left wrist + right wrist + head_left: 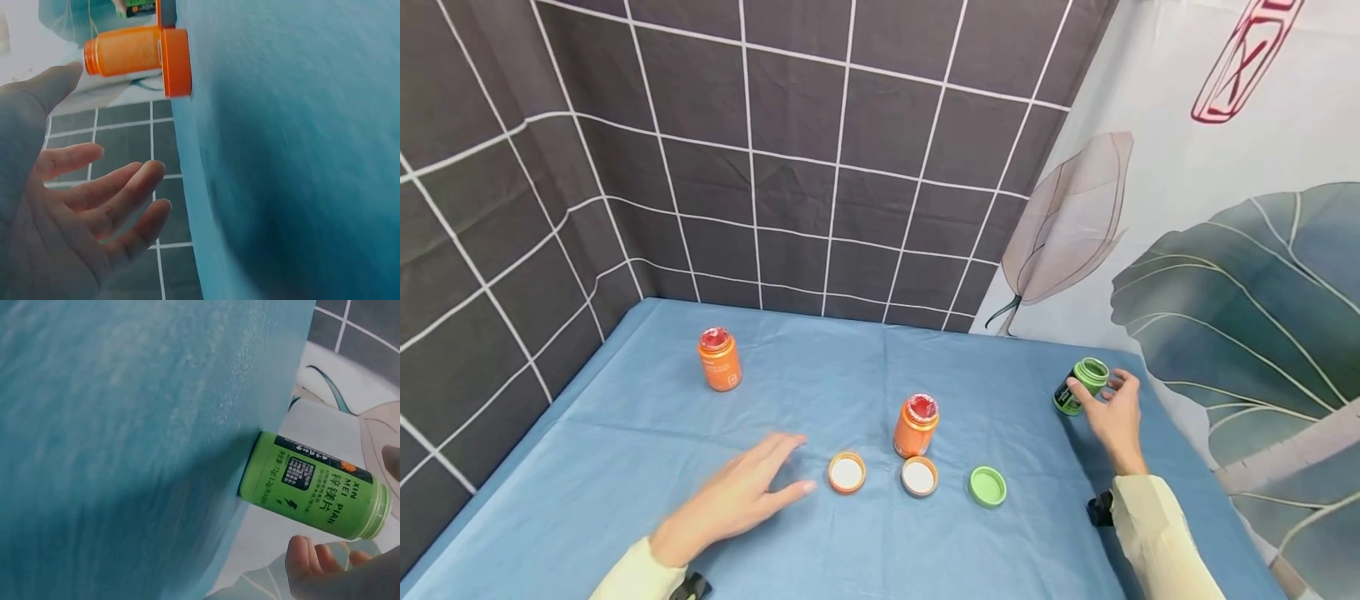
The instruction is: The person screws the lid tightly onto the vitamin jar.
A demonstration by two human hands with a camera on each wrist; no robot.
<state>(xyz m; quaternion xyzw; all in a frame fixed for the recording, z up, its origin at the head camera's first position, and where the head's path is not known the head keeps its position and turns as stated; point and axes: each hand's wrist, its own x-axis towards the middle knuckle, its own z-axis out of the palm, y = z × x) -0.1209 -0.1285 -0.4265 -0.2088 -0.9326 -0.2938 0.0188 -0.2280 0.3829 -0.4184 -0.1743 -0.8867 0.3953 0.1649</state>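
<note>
My right hand (1116, 417) is around the upper part of an uncapped green bottle (1082, 385) at the table's right. In the right wrist view the bottle (315, 487) stands on the cloth, and the fingertips (301, 553) are slightly apart from it. My left hand (737, 492) hovers over the cloth with spread fingers, holding nothing. Just right of it lies an orange cap (847, 472), inner side up. A second orange cap (919, 477) lies in front of an uncapped orange bottle (915, 427). The green cap (987, 487) lies farther right.
Another uncapped orange bottle (720, 360) stands at the back left. Blue cloth (820, 367) covers the table. A dark gridded curtain (790, 200) hangs behind and to the left; a white leaf-patterned one (1075, 308) hangs at the right, close to the green bottle.
</note>
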